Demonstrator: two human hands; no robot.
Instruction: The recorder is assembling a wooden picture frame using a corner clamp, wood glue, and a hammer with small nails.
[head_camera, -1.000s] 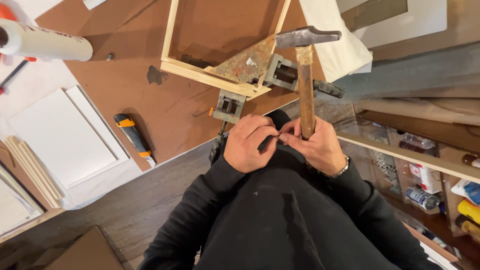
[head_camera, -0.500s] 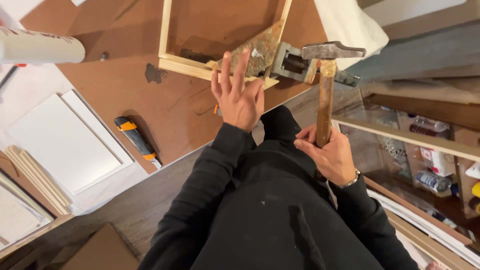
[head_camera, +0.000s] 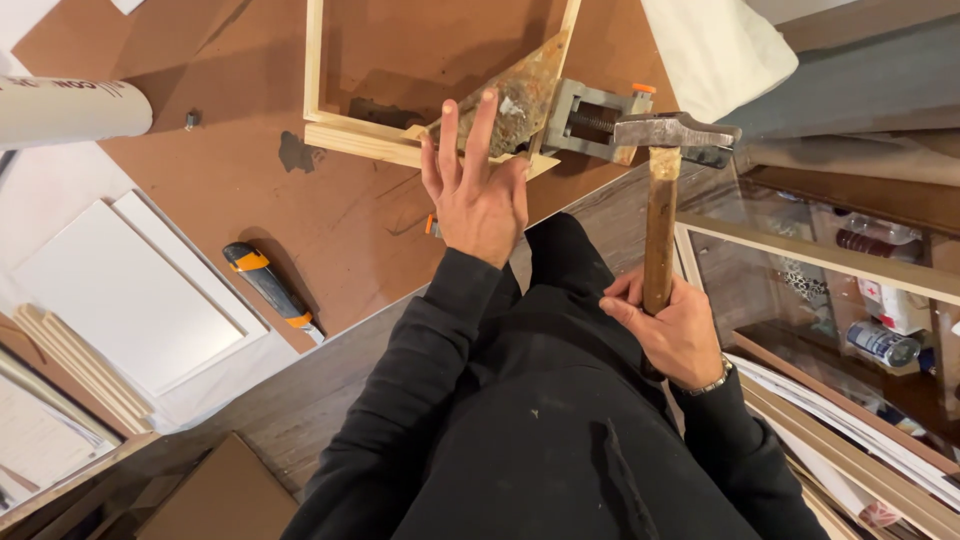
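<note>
My left hand (head_camera: 482, 190) is stretched out flat, fingers apart, over the corner of a pale wooden frame (head_camera: 330, 125) that lies on a brown board (head_camera: 230, 190). A rusty metal corner clamp (head_camera: 520, 95) with a grey screw block (head_camera: 585, 118) grips that frame corner; my fingertips reach its edge. My right hand (head_camera: 672, 325) is closed around the wooden handle of a hammer (head_camera: 662, 170), held upright to the right of the clamp, with its steel head level with the clamp's screw block. Black sleeves cover both arms.
An orange-and-black utility knife (head_camera: 268, 285) lies on the board's near edge. White panels (head_camera: 120, 290) and thin wooden strips (head_camera: 70, 365) sit at left, a white tube (head_camera: 65, 108) at upper left. Shelves with bottles (head_camera: 880, 300) stand at right. A white cloth (head_camera: 715, 50) lies beyond the clamp.
My hands were together at my chest near the hammer handle. The left hand has since reached forward and spread over the frame corner; the right stays on the hammer, now further right.
</note>
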